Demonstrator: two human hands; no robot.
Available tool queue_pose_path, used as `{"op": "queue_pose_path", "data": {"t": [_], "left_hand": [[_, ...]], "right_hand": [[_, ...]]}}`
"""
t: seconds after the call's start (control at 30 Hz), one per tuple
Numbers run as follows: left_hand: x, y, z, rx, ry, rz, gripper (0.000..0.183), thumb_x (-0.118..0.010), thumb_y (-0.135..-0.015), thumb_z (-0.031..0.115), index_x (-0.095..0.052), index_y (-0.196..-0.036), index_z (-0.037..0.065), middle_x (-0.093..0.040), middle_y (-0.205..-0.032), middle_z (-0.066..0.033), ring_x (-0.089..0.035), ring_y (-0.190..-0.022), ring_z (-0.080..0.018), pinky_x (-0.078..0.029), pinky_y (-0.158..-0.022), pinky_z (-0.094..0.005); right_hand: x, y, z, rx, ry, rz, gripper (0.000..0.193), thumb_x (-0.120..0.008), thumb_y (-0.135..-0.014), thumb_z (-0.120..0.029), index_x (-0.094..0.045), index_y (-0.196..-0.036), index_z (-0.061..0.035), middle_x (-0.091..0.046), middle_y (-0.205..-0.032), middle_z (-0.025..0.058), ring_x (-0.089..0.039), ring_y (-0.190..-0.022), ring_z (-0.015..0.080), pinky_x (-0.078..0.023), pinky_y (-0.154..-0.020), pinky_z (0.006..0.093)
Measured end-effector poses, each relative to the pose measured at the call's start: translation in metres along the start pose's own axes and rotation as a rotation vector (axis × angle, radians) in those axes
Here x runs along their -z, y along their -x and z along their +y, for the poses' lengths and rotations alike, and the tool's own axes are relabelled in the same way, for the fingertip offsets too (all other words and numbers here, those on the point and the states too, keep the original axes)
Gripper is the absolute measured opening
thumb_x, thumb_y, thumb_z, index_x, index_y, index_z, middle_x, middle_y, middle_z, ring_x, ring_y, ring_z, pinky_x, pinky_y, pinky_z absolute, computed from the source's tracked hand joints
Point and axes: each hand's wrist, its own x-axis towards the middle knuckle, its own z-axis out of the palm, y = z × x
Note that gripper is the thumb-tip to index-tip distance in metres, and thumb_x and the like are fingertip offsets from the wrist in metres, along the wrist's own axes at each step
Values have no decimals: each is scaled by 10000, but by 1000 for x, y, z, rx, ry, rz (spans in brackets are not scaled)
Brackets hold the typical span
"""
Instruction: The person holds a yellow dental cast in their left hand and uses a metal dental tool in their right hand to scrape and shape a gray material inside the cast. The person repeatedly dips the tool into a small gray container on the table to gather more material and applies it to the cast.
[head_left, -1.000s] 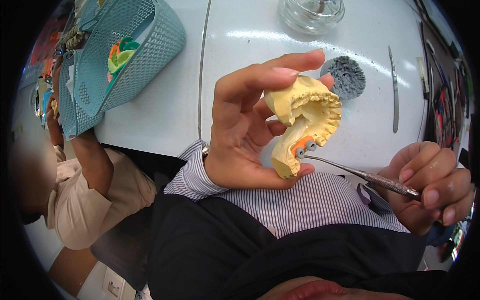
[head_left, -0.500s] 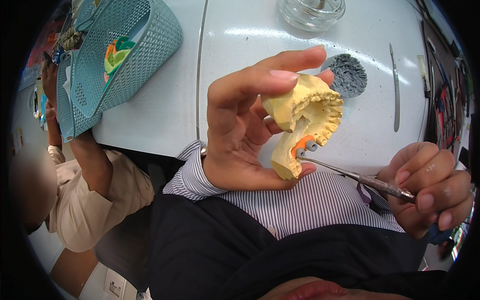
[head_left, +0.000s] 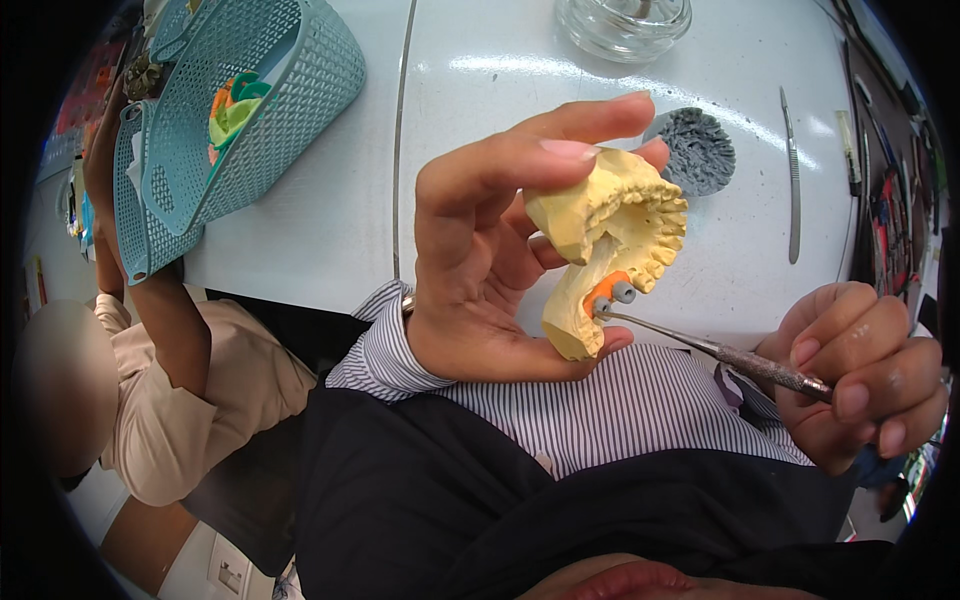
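Note:
A yellow plaster dental model [head_left: 585, 215], shaped as a jaw arch with teeth, is gripped between the thumb and fingers of my left hand [head_left: 480, 240], above the table's near edge. On its near side sits an orange patch [head_left: 606, 288] with two small grey cylindrical pieces [head_left: 623, 291] standing in it. My right hand [head_left: 855, 375] is closed around the knurled handle of a thin metal dental hand instrument [head_left: 745, 362]. The instrument's tip meets the model at the nearer grey piece; whether it touches that piece or the orange patch I cannot tell.
A grey, rough round lump [head_left: 697, 152] lies on the white table [head_left: 500, 100] behind the model. A scalpel [head_left: 792, 180] lies farther right, and a glass vessel [head_left: 625, 28] stands at the back. Light blue baskets [head_left: 300, 110] fill the left, where a co-worker's arm [head_left: 170, 315] reaches past.
The co-worker at the left has shifted, with the arm reaching farther back. My hands, the dental model and the instrument are almost unmoved.

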Motion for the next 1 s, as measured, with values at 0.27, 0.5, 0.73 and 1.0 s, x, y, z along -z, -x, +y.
{"op": "queue_pose_path", "data": {"t": [0.27,0.5,0.73,1.0], "left_hand": [[1,1,0,-10,-11,-6,959,-703,-531,-44,-85,-1250,102,-82,-1288,-291,-296,-1104,-462,-375,-866,-483],[0,0,-1,-11,-9,6,951,-702,-533,-42,-91,-1247,100,-88,-1288,-289,-300,-1108,-454,-364,-875,-489],[0,2,-1,-10,-16,10,954,-703,-533,-44,-91,-1249,104,-97,-1288,-285,-304,-1113,-441,-355,-884,-489],[-2,2,0,-8,-32,27,960,-713,-536,-33,-91,-1252,110,-107,-1292,-275,-305,-1125,-422,-351,-895,-483]], "right_hand": [[2,-2,-4,-54,15,-47,208,-525,-765,-5,-437,-946,-60,-488,-818,77,-479,-616,196,-476,-525,281],[2,4,3,40,26,-6,168,-488,-781,-29,-449,-926,-102,-476,-830,46,-451,-612,147,-435,-559,236],[1,5,3,46,31,12,165,-493,-770,-36,-458,-902,-129,-456,-800,9,-421,-591,114,-405,-555,212],[-6,-1,7,70,17,65,147,-488,-767,-46,-453,-871,-144,-434,-771,-16,-393,-565,87,-381,-545,193]]}}
